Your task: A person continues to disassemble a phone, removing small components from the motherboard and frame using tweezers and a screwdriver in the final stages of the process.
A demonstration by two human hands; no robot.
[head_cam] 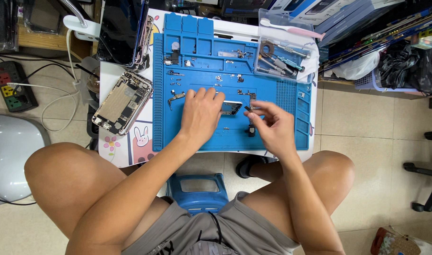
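Pinning part [230,107] flat under left hand [201,113] on mat [235,137]; right hand [272,125] pinching tool [248,109]; we judge slip could scatter screws [218,78]

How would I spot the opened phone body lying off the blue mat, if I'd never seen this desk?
Find the blue mat on the small white table. Just past its left edge, by the left hand's side, lies the phone body. It is the only big open metal shell showing its insides; everything on the mat is tiny.
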